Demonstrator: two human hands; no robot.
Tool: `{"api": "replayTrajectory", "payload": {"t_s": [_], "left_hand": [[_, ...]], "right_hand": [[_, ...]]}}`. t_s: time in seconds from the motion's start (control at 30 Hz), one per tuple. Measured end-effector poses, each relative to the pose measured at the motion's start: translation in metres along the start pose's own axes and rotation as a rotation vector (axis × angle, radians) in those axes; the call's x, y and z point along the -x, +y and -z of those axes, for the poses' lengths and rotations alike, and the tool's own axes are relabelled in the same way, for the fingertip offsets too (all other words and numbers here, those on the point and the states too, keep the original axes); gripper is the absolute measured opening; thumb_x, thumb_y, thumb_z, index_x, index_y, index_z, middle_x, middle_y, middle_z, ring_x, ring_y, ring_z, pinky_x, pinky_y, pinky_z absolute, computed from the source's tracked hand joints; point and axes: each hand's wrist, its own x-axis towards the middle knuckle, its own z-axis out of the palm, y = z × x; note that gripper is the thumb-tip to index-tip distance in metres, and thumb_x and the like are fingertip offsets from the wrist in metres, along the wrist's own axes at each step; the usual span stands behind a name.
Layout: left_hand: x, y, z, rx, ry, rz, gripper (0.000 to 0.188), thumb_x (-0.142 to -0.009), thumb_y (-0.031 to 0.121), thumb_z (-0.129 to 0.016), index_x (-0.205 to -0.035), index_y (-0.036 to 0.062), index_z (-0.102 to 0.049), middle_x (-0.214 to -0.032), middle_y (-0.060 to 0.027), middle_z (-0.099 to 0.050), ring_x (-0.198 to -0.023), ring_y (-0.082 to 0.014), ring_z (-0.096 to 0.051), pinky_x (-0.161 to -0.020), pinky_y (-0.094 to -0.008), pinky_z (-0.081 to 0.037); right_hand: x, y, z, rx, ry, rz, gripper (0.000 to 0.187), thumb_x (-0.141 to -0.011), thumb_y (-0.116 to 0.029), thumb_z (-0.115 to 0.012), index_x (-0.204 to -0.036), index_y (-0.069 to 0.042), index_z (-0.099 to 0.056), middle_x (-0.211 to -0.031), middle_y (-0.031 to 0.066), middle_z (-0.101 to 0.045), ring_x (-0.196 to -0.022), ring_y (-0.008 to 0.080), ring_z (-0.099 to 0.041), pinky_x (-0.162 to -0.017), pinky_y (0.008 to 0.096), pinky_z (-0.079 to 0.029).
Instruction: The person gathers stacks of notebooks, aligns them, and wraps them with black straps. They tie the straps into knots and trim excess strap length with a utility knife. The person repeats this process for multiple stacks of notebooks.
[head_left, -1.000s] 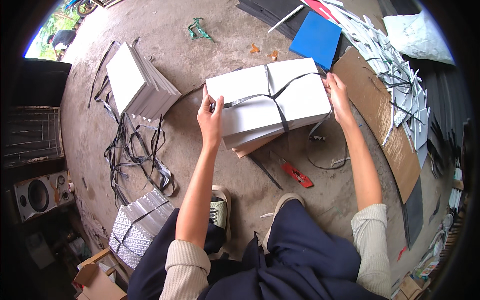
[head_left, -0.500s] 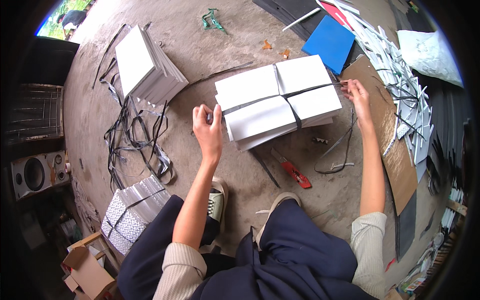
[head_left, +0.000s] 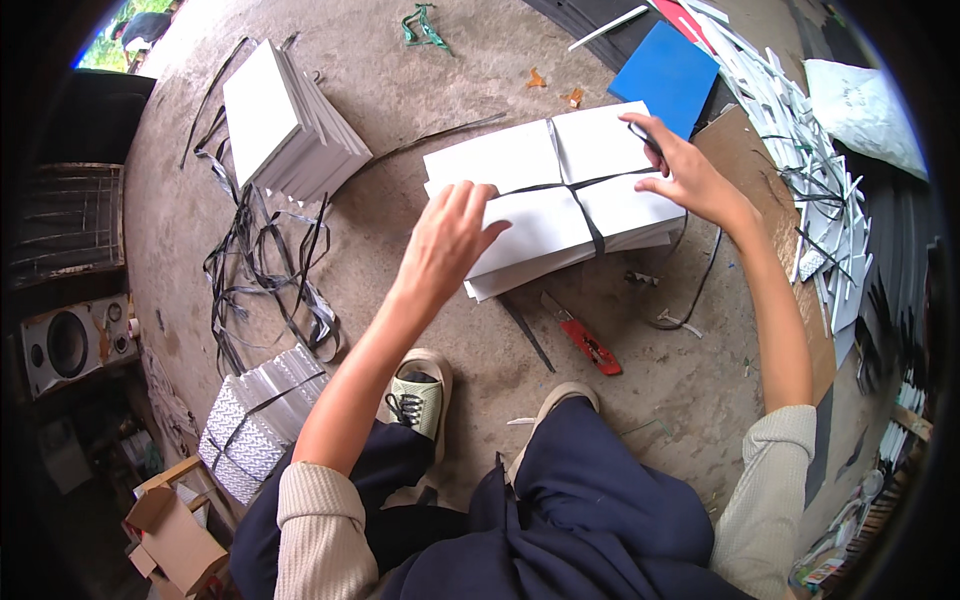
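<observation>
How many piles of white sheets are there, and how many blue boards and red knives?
White sheet stacks: 3, tied stack under the hands, loose stack, strapped bundle
Blue board: 1
Red utility knife: 1
Total: 5

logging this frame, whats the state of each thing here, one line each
white sheet bundle: flat on the floor, black strap crossed over it
left hand: open, fingers pressing the bundle's near left part
right hand: pinching the strap at the bundle's right edge
red utility knife: lying untouched on the floor
second white stack: unstrapped, fanned
patterned bundle: strapped
</observation>
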Motion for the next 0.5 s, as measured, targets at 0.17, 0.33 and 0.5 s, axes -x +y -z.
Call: {"api": "replayTrajectory", "payload": {"t_s": [0.17,0.33,0.5], "left_hand": [[-0.002,0.024,-0.004,-0.186,-0.050,0.098,0.021,-0.076,0.015,-0.061,-0.091,0.0028,-0.052,-0.081,-0.0082,-0.050,-0.078,-0.0220,-0.051,-0.073,-0.0339,-0.044],[-0.022,-0.001,0.001,-0.165,-0.018,-0.155,0.013,-0.075,0.013,-0.062,-0.080,0.0040,-0.055,-0.075,-0.0060,-0.049,-0.070,-0.0184,-0.051,-0.064,-0.0291,-0.047],[-0.016,-0.019,-0.010,-0.121,-0.082,-0.247,0.010,-0.074,0.011,-0.061,-0.077,0.0041,-0.054,-0.074,-0.0051,-0.047,-0.069,-0.0172,-0.050,-0.065,-0.0290,-0.047]], "right_hand": [[0.012,0.016,-0.011,0.437,0.180,0.293,0.022,-0.068,-0.003,-0.062,-0.088,0.000,-0.053,-0.092,0.0110,-0.048,-0.094,0.0247,-0.048,-0.083,0.0339,-0.042],[0.003,0.024,-0.012,0.487,0.180,0.412,0.014,-0.073,-0.006,-0.060,-0.080,-0.001,-0.049,-0.080,0.0095,-0.044,-0.082,0.0243,-0.045,-0.074,0.0355,-0.040],[0.002,0.049,-0.021,0.470,0.118,0.342,0.012,-0.073,-0.008,-0.059,-0.080,-0.002,-0.051,-0.085,0.0078,-0.047,-0.084,0.0236,-0.047,-0.076,0.0332,-0.043]]}}
